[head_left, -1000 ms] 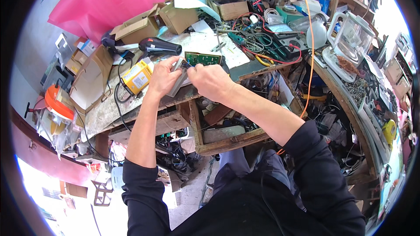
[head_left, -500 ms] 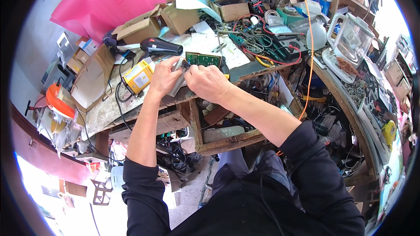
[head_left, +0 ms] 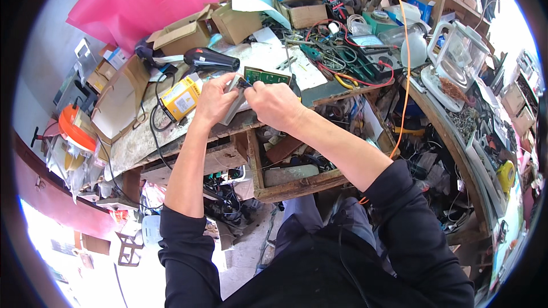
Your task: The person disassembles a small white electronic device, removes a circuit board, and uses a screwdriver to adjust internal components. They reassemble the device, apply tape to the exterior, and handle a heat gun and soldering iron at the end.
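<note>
A: ok so what am I looking at, start close in?

B: Right hand (head_left: 277, 105) first: fingers curled, tips bunched up against the dark bits at the far end of a grey part (head_left: 231, 113). Can't tell if they're actually pinching anything, the knuckles cover it. Left hand (head_left: 214, 101) is clamped on the same part, thumb on the near side.

A: and the part itself?

B: Longish, slabby, light grey, held at a slant above the front edge of the bench (head_left: 137, 149). Dark stuff at its far end, too small to make out. Just behind the right hand there's a green board (head_left: 267, 75) propped up with its face showing, lower edge hidden by that hand. Can't say if the two are joined.

A: anything further back?

B: Yellow box (head_left: 180, 100) off to the left, then a black dryer (head_left: 211, 59) lying past it.

A: what's changed from half a second ago?

B: Honestly not much. Right fingertips have shifted a touch at the part's far end. Left grip looks the same, and the board's standing where it was.
</note>
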The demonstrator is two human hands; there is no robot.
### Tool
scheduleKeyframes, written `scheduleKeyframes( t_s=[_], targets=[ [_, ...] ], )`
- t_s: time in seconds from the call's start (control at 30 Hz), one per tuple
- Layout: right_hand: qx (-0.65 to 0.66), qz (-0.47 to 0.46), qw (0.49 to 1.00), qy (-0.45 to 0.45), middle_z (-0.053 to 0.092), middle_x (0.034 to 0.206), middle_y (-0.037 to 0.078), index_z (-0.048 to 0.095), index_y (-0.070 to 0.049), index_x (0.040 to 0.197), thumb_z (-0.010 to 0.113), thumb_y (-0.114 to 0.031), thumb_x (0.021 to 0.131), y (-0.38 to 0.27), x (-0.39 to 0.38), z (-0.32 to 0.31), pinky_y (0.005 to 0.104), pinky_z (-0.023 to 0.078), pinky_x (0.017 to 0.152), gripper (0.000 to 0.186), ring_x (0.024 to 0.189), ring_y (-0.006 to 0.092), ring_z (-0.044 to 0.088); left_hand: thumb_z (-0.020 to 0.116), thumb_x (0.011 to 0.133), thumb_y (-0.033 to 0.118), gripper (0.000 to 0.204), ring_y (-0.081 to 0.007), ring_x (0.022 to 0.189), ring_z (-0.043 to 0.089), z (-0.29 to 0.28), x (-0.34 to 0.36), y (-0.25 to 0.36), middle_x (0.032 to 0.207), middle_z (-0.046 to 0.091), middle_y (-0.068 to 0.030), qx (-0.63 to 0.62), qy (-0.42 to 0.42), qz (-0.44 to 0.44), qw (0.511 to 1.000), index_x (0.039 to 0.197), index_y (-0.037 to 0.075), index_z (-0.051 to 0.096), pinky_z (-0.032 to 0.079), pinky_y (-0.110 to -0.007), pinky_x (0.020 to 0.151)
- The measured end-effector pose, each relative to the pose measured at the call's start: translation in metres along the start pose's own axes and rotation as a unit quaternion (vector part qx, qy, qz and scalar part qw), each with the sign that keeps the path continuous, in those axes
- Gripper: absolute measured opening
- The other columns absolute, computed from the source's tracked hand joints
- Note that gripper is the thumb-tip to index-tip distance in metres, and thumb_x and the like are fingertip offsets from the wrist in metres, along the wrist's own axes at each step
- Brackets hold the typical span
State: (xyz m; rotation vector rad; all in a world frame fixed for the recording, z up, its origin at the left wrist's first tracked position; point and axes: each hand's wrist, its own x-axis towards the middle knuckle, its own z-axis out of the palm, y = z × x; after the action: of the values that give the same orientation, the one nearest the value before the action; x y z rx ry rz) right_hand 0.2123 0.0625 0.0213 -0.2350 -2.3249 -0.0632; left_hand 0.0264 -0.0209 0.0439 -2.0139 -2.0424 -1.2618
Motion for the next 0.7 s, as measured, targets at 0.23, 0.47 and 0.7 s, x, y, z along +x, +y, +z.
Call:
scheduleKeyframes(
  t_s=[0.23,0.47,0.7],
  targets=[
    [0.610,0.442,0.656,-0.047,0.069,0.079,0.014,0.069,0.004,0.093,0.066,-0.003,0.089,0.010,0.011,-0.004,0.0300,0.045,0.045,0.008,0.060,0.0203,0.065,0.068,0.085,0.012,0.038,-0.0137,0.065,0.054,0.000,0.000,0.000,0.073,0.062,-0.0066,-0.011,-0.010,-0.008,1.000,0.122,0.006,0.072,0.044,-0.033,0.062],
    [0.028,0.093,0.995,-0.031,0.071,0.083,0.022,0.066,0.002,0.095,0.066,-0.008,0.084,-0.007,0.004,0.002,0.0470,0.060,0.072,0.015,0.080,0.0386,0.073,0.068,0.085,0.011,0.038,-0.0192,0.073,0.063,-0.003,0.002,0.005,0.082,0.070,-0.0124,0.022,-0.022,-0.045,0.999,0.122,0.006,0.072,0.050,-0.035,0.070],
    [0.594,0.436,0.670,-0.091,0.066,0.080,0.012,0.068,0.005,0.101,0.070,-0.006,0.087,0.013,0.019,-0.006,0.0287,0.040,0.045,0.018,0.058,0.0115,0.056,0.065,0.087,0.006,0.038,-0.0076,0.072,0.059,0.000,-0.004,-0.002,0.083,0.070,-0.0027,-0.016,-0.011,-0.011,1.000,0.125,0.004,0.071,0.049,-0.028,0.068]
  ],
)
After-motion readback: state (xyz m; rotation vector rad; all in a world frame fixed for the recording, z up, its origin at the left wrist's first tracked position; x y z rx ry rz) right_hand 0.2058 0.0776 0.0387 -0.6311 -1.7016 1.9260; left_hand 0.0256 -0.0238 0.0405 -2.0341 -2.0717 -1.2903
